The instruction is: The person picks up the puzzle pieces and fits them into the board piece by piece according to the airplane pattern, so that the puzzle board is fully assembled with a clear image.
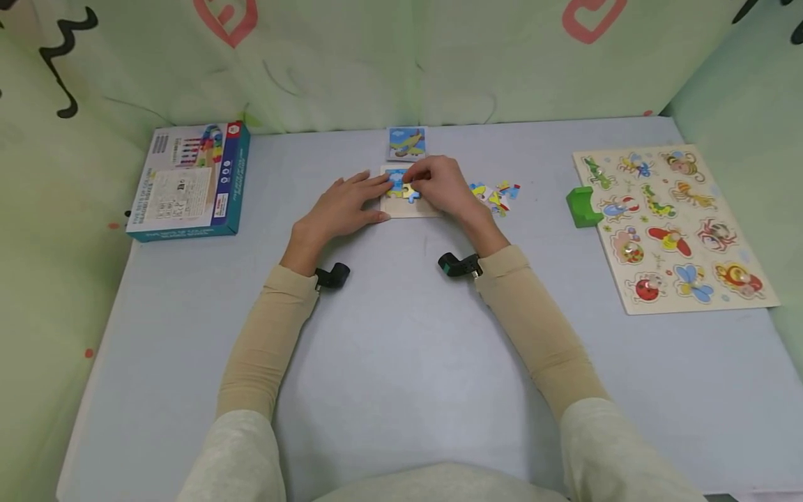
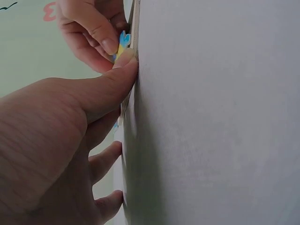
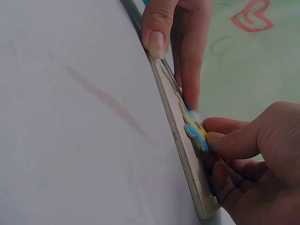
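In the head view, one small, rectangular, pale wooden puzzle board (image 1: 404, 208) is lying near the far middle of the white table (image 1: 389, 348), blue and yellow on its upper part, showing bare wood below. The left hand (image 1: 345, 206) is resting at its left side, fingers extended; the right hand (image 1: 442, 185) is bending over its right side. One square blue picture card (image 1: 407, 143) is lying just beyond; one heap of multicoloured loose pieces (image 1: 497, 198), too jumbled to count, is lying rightward. One flat white-and-teal box (image 1: 178, 185) is lying at left; at right, one green block (image 1: 583, 207) is sitting by one large wooden board with twelve painted bugs (image 1: 686, 222).

In the left wrist view, the left thumb is touching the puzzle board's edge.

In the right wrist view, the right thumb and forefinger are pinching one yellow-and-blue jigsaw piece (image 3: 197, 134) at the board's face.
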A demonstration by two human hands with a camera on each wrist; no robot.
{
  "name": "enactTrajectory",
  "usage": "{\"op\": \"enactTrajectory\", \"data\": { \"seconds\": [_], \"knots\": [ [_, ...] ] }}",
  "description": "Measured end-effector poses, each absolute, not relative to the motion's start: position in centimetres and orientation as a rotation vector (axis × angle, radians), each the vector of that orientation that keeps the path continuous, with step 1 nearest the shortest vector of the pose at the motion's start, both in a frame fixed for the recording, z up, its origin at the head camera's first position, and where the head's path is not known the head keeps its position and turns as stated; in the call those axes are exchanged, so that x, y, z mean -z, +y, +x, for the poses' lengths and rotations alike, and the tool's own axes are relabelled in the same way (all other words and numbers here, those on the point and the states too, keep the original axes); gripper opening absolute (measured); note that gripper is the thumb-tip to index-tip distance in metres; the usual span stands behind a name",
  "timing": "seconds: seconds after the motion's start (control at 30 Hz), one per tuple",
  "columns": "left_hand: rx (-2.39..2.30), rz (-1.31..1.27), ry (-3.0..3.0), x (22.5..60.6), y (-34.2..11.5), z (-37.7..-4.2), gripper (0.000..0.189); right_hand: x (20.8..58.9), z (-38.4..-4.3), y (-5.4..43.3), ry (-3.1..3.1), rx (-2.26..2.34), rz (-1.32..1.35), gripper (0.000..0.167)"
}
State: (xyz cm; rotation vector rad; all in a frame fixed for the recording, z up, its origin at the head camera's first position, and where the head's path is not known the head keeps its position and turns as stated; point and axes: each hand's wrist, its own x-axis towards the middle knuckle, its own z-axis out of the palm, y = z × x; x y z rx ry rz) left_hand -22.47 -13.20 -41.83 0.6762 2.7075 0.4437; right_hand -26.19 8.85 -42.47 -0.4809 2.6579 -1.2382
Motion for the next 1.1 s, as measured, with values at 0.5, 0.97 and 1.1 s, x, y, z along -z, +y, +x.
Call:
{"op": "enactTrajectory", "data": {
  "seconds": [0.5, 0.97, 1.1],
  "knots": [
    [-0.437, 0.67, 2.713, 41.7, -13.0, -22.5, 0.068, 42.6, -26.0, 8.1, 2.785, 1.16, -0.422, 0.015],
    [-0.43, 0.673, 2.718, 41.8, -13.0, -22.5, 0.067, 42.5, -25.7, 7.7, 2.774, 1.133, -0.452, 0.013],
    [-0.427, 0.674, 2.719, 42.0, -13.1, -22.6, 0.067, 42.5, -25.7, 8.3, 2.755, 1.152, -0.466, 0.014]
  ]
}}
